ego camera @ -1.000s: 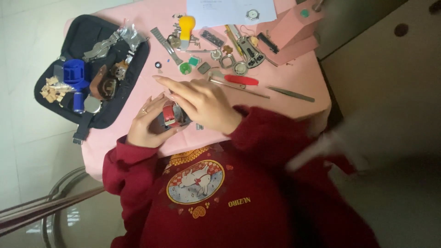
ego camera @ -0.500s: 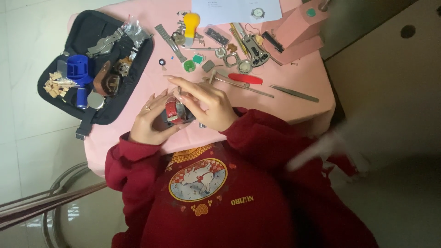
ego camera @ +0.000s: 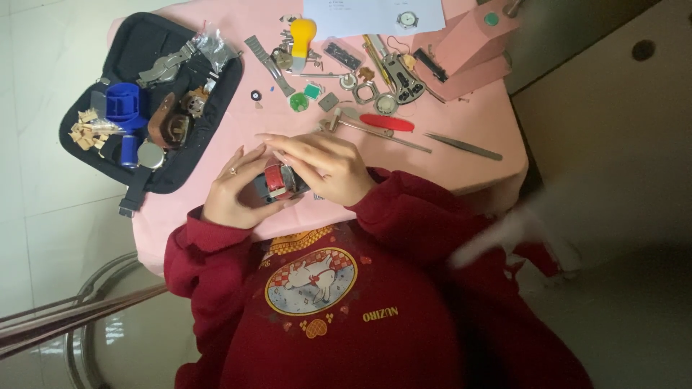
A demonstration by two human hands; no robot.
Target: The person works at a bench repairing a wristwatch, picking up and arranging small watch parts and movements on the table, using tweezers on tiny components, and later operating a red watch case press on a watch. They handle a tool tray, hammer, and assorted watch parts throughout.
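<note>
Both my hands meet over the near edge of the pink table (ego camera: 216, 137). My left hand (ego camera: 232, 189) cups a small red and dark watch-like piece (ego camera: 277, 180) from the left. My right hand (ego camera: 326, 166) reaches over it from the right, fingertips pressed on its top. A ring shows on one finger of my left hand. My red sleeves and sweatshirt with a round picture fill the lower view. The underside of the piece is hidden by my fingers.
An open black tool case (ego camera: 155, 101) at the left holds a blue holder (ego camera: 124, 108), metal bands and small parts. Behind my hands lie a red-handled tool (ego camera: 387, 122), tweezers (ego camera: 463, 147), a yellow-topped tool (ego camera: 303, 34), green bits, a paper sheet (ego camera: 367, 16) and a pink stand (ego camera: 468, 47).
My right hand has drawn back from a flat reach over the piece and now pinches its top. The left hand keeps cupping it. The view has shifted slightly.
</note>
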